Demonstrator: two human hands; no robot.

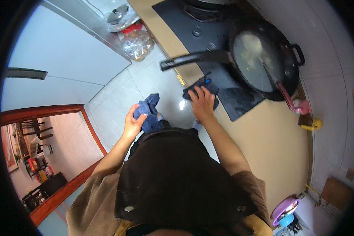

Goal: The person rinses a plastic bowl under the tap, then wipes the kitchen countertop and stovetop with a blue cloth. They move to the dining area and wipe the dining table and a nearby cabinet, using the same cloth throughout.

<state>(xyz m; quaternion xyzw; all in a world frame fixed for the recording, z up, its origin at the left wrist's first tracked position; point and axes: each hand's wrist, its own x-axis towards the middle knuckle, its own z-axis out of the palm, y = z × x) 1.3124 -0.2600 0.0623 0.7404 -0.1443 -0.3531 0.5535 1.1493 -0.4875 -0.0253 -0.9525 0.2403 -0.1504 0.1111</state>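
Observation:
My left hand grips a crumpled blue cloth in front of my body, above the floor. At the counter's front edge, my right hand rests with spread fingers on a dark cloth that has a small blue part; whether the fingers hold it or only press on it, I cannot tell. Beyond that hand, a black long-handled wok stands on the black glass cooktop, with pale liquid and food in it. A utensil with a red handle leans in the wok.
Another dark pan stands at the cooktop's far end. The beige counter runs along the tiled wall on the right. A yellow object is near that wall. Left are bagged items on the floor, a pale cabinet or refrigerator door and a red-framed doorway.

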